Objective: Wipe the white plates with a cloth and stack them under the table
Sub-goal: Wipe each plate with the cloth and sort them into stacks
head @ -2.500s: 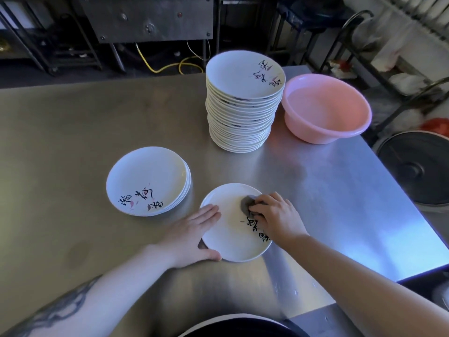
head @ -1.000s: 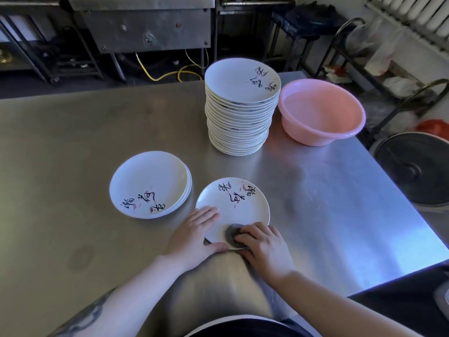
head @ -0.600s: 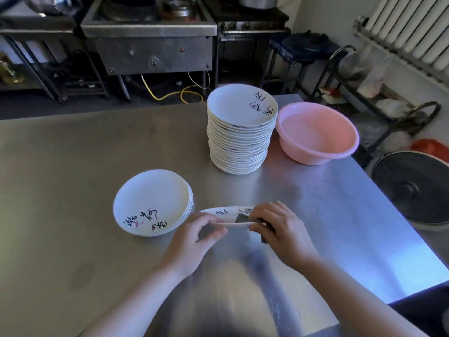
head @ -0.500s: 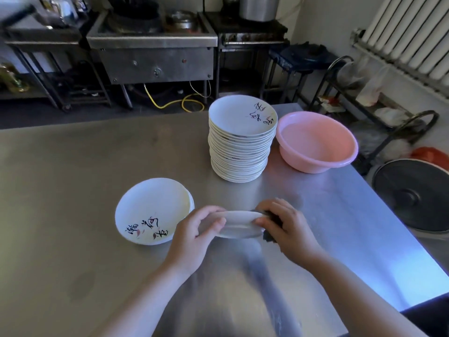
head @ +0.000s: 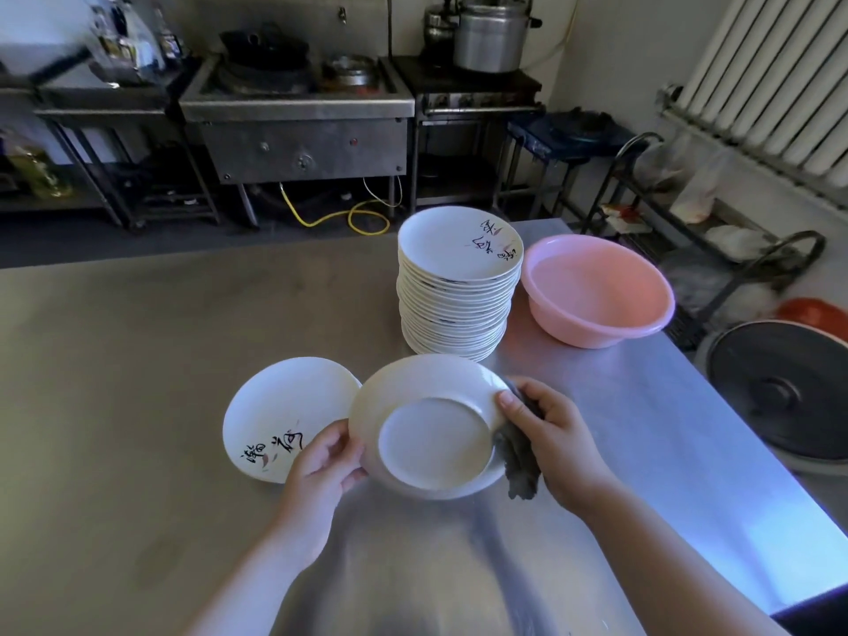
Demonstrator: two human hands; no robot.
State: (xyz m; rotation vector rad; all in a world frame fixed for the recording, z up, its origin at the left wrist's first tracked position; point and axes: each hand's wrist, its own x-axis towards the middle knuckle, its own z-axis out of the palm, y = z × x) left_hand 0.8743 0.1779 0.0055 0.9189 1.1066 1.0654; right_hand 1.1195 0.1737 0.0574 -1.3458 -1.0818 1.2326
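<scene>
I hold one white plate [head: 431, 429] above the steel counter [head: 137, 360], clear of its surface, between both hands. My left hand [head: 321, 465] pinches the plate's near-left rim, thumb on the underside and the other fingers hidden behind it. My right hand [head: 550, 442] grips the right rim with its fingers curled; the thumb lies on the underside, and a dark grey cloth [head: 518, 456] is bunched between that hand and the plate.

Orientation: the plate is turned over and tilted, so its underside and foot ring face me and its eating face points away and down. A round plate has no long axis; the only axis that matters runs through its centre, and it now leans toward me. The printed face cannot be seen.

Hazards, as judged from this position:
- Slip. The plate is carried on two rim grips only. If the cloth is damp, the right-hand grip could slide.
- Collision. The held plate overlaps the small stack of plates [head: 284, 415] just to its left, and the tall stack [head: 459, 286] stands just behind. A wide wiping stroke could strike either.
- Tall stack toppling. It stands next to the pink basin [head: 596, 291]; a knock could tip plates onto the basin.

Remaining: wipe the underside, then stack the plate.
</scene>
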